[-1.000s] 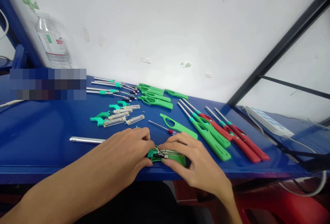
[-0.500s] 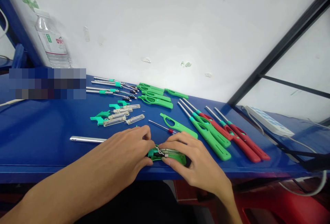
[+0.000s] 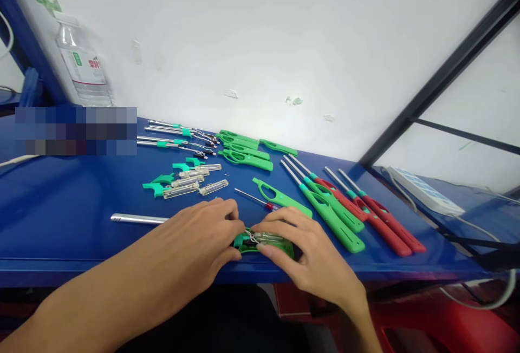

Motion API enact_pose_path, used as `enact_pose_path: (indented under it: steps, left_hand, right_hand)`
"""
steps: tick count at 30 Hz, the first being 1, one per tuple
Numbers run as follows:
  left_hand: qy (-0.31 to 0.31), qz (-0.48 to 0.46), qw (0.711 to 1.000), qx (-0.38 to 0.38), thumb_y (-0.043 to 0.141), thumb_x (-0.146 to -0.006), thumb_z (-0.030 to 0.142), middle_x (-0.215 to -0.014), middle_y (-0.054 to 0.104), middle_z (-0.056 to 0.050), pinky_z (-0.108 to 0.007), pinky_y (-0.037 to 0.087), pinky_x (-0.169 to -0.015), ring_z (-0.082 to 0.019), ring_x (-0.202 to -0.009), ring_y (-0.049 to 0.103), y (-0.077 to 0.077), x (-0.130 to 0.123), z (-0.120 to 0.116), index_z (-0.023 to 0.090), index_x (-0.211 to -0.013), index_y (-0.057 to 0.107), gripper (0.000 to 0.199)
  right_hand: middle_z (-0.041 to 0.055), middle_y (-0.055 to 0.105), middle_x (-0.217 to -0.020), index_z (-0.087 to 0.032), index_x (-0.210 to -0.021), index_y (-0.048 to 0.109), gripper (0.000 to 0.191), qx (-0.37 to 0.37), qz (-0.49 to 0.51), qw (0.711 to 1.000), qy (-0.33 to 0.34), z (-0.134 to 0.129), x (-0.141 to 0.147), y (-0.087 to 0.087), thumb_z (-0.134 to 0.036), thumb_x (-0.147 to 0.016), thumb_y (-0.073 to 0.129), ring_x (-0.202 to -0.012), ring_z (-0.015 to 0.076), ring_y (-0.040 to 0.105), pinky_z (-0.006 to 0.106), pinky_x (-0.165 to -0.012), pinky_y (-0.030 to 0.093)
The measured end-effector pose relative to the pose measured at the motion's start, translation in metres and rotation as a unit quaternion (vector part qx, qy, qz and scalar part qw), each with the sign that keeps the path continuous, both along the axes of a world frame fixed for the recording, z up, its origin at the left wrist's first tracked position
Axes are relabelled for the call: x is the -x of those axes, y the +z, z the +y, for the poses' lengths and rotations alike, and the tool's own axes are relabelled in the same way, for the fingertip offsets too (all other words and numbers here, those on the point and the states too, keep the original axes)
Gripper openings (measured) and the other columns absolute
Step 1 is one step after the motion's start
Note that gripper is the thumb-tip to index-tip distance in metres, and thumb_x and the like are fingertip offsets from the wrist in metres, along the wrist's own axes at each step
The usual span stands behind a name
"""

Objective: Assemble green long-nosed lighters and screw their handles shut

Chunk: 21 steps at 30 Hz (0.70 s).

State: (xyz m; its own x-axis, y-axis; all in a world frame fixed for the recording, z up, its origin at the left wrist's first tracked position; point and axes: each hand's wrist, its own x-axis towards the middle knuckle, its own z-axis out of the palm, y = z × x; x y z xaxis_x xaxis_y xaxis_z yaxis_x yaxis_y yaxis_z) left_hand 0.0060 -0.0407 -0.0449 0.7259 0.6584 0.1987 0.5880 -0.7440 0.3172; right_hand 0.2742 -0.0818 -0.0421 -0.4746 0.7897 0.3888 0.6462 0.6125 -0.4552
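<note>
Near the table's front edge lies an opened long-nosed lighter [image 3: 287, 247], its green half-shell holding a clear fuel tank [image 3: 268, 237], a teal piece and thin white wires. Its metal tube [image 3: 138, 219] points left from under my left wrist. My left hand [image 3: 213, 231] is closed on the lighter's trigger end, thumb and fingers pinching it. My right hand [image 3: 298, 239] grips the handle end, with thumb and index finger at the wires and tank. Just behind my hands lie a screwdriver [image 3: 255, 197] with a red handle and a loose green half-shell [image 3: 284, 199]. My fingers hide part of the inside.
Assembled green lighters [image 3: 335, 220] and red lighters [image 3: 384, 226] lie at the right. Behind are green half-shells [image 3: 247, 162], metal tubes with wires [image 3: 162, 144], and clear tanks [image 3: 181, 190] beside teal triggers [image 3: 154, 189]. A water bottle [image 3: 83, 66] and a power strip [image 3: 424, 190] flank them.
My right thumb and fingertips have shifted slightly at the wires, and more of the clear tank shows. My left hand keeps its hold. The other parts lie as before.
</note>
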Motion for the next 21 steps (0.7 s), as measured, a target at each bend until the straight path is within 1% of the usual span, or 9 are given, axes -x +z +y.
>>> enact_pose_path:
  steps: [2, 4, 8, 10, 11, 12, 16, 21]
  left_hand:
    - [-0.001, 0.001, 1.0, -0.009, 0.074, -0.103, 0.02, -0.118, 0.069, 0.0, -0.041, 0.043, -0.086, -0.022, -0.103, 0.067, -0.001, 0.0, 0.0, 0.03, -0.114, 0.069, 0.016]
    - [0.0, 0.006, 1.0, -0.016, 0.074, -0.104, 0.02, -0.117, 0.07, -0.001, -0.041, 0.044, -0.086, -0.022, -0.101, 0.068, -0.001, 0.0, 0.0, 0.03, -0.113, 0.069, 0.015]
    - [0.003, 0.013, 0.999, -0.033, 0.078, -0.104, 0.024, -0.118, 0.071, -0.001, -0.041, 0.046, -0.088, -0.023, -0.103, 0.068, 0.0, -0.001, -0.002, 0.03, -0.114, 0.071, 0.015]
    - [0.004, 0.016, 0.999, -0.04, 0.078, -0.104, 0.026, -0.12, 0.071, -0.001, -0.041, 0.047, -0.09, -0.024, -0.105, 0.069, 0.001, -0.001, -0.004, 0.03, -0.116, 0.071, 0.014]
    - [0.005, 0.017, 0.999, -0.044, 0.077, -0.105, 0.027, -0.12, 0.072, -0.001, -0.041, 0.048, -0.091, -0.024, -0.105, 0.069, 0.002, -0.002, -0.004, 0.03, -0.116, 0.071, 0.013]
    - [0.004, 0.017, 0.999, -0.046, 0.076, -0.106, 0.027, -0.12, 0.072, -0.002, -0.042, 0.048, -0.091, -0.024, -0.105, 0.069, 0.002, -0.002, -0.005, 0.03, -0.117, 0.072, 0.012]
    - [0.005, 0.022, 0.999, -0.046, 0.074, -0.107, 0.027, -0.121, 0.071, -0.002, -0.042, 0.048, -0.089, -0.024, -0.104, 0.069, 0.001, -0.002, -0.004, 0.031, -0.118, 0.072, 0.012]
    - [0.007, 0.023, 0.999, -0.048, 0.074, -0.107, 0.026, -0.118, 0.071, -0.001, -0.042, 0.046, -0.087, -0.024, -0.102, 0.068, 0.003, -0.001, -0.003, 0.031, -0.115, 0.072, 0.01]
  right_hand:
    - [0.0035, 0.079, -0.127, -0.029, -0.126, 0.081, 0.019, -0.014, 0.003, 1.0, -0.018, 0.0, 0.0, -0.001, -0.033, -0.114, 0.067, -0.119, 0.0241, 0.073, 0.04, -0.11, 0.054]
    - [0.0059, 0.076, -0.135, -0.031, -0.128, 0.081, 0.022, -0.035, 0.0, 0.998, -0.048, 0.0, -0.001, -0.002, -0.034, -0.115, 0.064, -0.129, 0.0263, 0.07, 0.044, -0.116, 0.053]
    - [0.0082, 0.063, -0.163, -0.032, -0.144, 0.077, 0.034, -0.073, -0.016, 0.991, -0.111, 0.003, -0.002, -0.007, -0.038, -0.118, 0.055, -0.156, 0.0298, 0.053, 0.054, -0.131, 0.044]
    - [0.007, 0.054, -0.175, -0.032, -0.152, 0.073, 0.04, -0.072, -0.027, 0.988, -0.135, 0.006, -0.002, -0.01, -0.04, -0.12, 0.051, -0.165, 0.031, 0.044, 0.057, -0.135, 0.04]
    - [0.0064, 0.051, -0.177, -0.032, -0.155, 0.071, 0.042, -0.064, -0.031, 0.987, -0.146, 0.007, -0.002, -0.012, -0.042, -0.12, 0.049, -0.167, 0.0317, 0.042, 0.059, -0.136, 0.039]
    - [0.006, 0.052, -0.177, -0.032, -0.155, 0.071, 0.044, -0.051, -0.034, 0.986, -0.157, 0.007, -0.002, -0.014, -0.044, -0.12, 0.048, -0.167, 0.0323, 0.042, 0.06, -0.136, 0.039]
    - [0.0051, 0.064, -0.167, -0.03, -0.153, 0.074, 0.049, -0.002, -0.032, 0.983, -0.178, 0.009, -0.001, -0.015, -0.05, -0.12, 0.043, -0.163, 0.0327, 0.049, 0.061, -0.137, 0.039]
    - [0.0039, 0.065, -0.166, -0.03, -0.152, 0.074, 0.05, 0.013, -0.025, 0.983, -0.181, 0.008, 0.0, -0.014, -0.051, -0.12, 0.042, -0.162, 0.0321, 0.05, 0.062, -0.138, 0.035]
